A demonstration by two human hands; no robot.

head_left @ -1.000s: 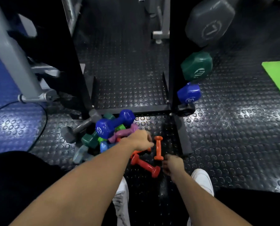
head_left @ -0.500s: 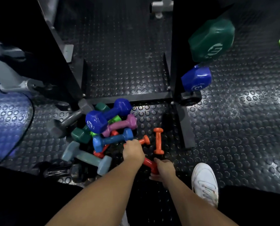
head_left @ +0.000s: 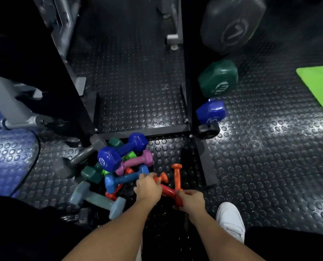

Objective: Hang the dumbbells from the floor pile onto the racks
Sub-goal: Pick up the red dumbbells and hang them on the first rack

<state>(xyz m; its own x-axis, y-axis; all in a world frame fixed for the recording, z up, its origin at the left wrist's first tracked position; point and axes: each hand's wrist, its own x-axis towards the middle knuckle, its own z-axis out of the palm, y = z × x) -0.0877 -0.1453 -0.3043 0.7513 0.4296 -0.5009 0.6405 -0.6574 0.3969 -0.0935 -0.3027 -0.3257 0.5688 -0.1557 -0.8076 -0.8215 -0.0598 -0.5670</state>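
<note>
The head camera looks down at a black studded rubber floor point(head_left: 251, 166) where a person bends over a pile of small coloured dumbbells point(head_left: 119, 172).

Both bare forearms reach in from the bottom edge. The left hand point(head_left: 148, 187) is closed around the handle of an orange dumbbell point(head_left: 161, 179), whose far end sticks out past the knuckles. The right hand point(head_left: 189, 201) is closed on the near end of a second orange dumbbell point(head_left: 176, 178), which points away from the person. A red dumbbell point(head_left: 168, 191) lies between the two hands, touching both; whether either hand grips it cannot be told.

Left of the hands, the pile holds, as far as can be counted: one large dark blue dumbbell point(head_left: 122, 154) on top, one purple dumbbell point(head_left: 136, 162) under it, one lighter blue dumbbell point(head_left: 125, 179) in front of that, one pale grey-blue dumbbell point(head_left: 98, 200) nearest the person, one dark green dumbbell point(head_left: 92, 173), a bright green piece point(head_left: 128, 156) mostly buried, and one grey dumbbell point(head_left: 83, 157) on the far left. Other ends are partly hidden, so the total is uncertain.

Just beyond the pile stands the black rack frame point(head_left: 143, 131). On its right upright, three dumbbell heads hang one above another: a blue head point(head_left: 210, 112) lowest, a green head point(head_left: 218, 78) above it, and a large dark grey head point(head_left: 232, 23) at the top.

One white shoe point(head_left: 231, 221) shows at lower right. A bright green mat point(head_left: 319, 85) lies at the right edge.
</note>
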